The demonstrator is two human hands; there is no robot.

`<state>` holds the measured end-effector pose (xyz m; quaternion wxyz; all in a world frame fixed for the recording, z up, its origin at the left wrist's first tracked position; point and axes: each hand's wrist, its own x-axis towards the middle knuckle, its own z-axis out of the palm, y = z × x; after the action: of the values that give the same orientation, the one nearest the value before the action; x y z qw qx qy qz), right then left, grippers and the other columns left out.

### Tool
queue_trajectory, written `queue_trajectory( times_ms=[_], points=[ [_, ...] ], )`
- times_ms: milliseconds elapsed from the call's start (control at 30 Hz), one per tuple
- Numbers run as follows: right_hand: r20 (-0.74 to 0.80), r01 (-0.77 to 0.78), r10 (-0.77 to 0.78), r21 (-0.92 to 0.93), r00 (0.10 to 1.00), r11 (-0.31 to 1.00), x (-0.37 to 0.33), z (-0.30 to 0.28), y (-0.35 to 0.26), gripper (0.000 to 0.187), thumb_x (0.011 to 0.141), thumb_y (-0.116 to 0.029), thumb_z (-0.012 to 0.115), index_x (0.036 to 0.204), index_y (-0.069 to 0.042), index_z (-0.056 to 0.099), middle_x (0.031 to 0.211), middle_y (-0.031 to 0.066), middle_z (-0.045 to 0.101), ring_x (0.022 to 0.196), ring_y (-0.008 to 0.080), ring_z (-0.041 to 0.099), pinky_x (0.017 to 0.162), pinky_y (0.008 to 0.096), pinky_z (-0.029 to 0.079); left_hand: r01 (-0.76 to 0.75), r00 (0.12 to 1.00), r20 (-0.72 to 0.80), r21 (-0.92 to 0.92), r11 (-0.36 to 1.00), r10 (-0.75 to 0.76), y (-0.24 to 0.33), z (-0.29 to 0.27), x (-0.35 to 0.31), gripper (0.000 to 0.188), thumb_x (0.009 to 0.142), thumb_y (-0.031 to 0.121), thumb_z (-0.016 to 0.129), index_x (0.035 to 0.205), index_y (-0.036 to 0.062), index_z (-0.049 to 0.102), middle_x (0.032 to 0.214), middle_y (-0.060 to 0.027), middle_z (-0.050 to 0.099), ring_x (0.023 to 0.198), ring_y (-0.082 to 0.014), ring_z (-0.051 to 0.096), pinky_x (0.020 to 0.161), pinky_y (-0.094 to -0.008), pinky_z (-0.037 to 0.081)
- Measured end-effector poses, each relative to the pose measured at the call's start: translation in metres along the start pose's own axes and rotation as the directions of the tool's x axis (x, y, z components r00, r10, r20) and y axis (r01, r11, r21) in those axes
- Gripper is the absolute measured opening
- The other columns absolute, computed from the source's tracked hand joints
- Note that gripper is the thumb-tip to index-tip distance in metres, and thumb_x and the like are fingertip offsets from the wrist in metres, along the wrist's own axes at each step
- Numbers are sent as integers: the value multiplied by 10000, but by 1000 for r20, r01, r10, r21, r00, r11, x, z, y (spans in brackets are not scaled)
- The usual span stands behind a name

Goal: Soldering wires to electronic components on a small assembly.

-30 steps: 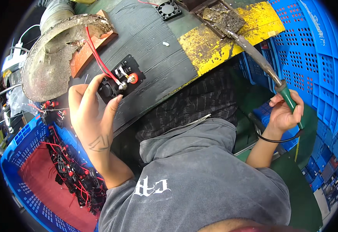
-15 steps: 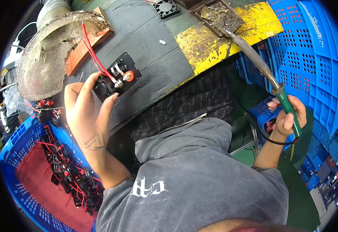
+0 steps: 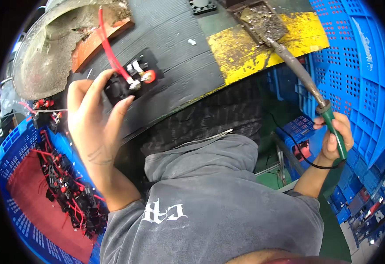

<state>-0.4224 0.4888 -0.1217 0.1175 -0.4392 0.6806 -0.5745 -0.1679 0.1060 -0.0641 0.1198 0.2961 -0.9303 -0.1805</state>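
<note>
Between the thumb and index finger of my left hand (image 3: 91,116) is a black plastic part (image 3: 117,90), resting on the dark board. Red wires (image 3: 108,50) rise from one of its silvery terminals, and a red-ringed terminal (image 3: 148,76) sits beside that. A thin grey wire (image 3: 62,110) runs up to the same hand; whether the fingers hold it is hidden. My right hand (image 3: 335,138) is closed round the green handle of a soldering iron (image 3: 304,77). Its tip lies at the edge of a grimy metal tray (image 3: 263,24) filled with dull residue.
A crusted metal hood (image 3: 43,61) and an orange-brown block (image 3: 98,46) stand at the far left. Below left, a blue crate (image 3: 18,220) holds several wired black parts (image 3: 71,189). Blue perforated crates (image 3: 355,88) rise at right. A small black fan (image 3: 201,5) lies at the back.
The whole view has shifted a little, with the bench things sitting slightly higher. Both hands keep their holds, and the iron's tip stays at the tray.
</note>
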Motion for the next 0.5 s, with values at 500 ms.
queue_trajectory(
  times_ms=[500],
  points=[
    [332, 307, -173, -408, 927, 860, 25, -7, -25, 154, 822, -78, 723, 937, 17, 687, 1072, 258, 631, 807, 340, 687, 750, 411, 568, 58, 998, -15, 4, 998, -58, -4, 4, -5, 493, 714, 62, 793, 1185, 39, 651, 882, -7, 437, 713, -115, 384, 649, -235, 332]
  ],
)
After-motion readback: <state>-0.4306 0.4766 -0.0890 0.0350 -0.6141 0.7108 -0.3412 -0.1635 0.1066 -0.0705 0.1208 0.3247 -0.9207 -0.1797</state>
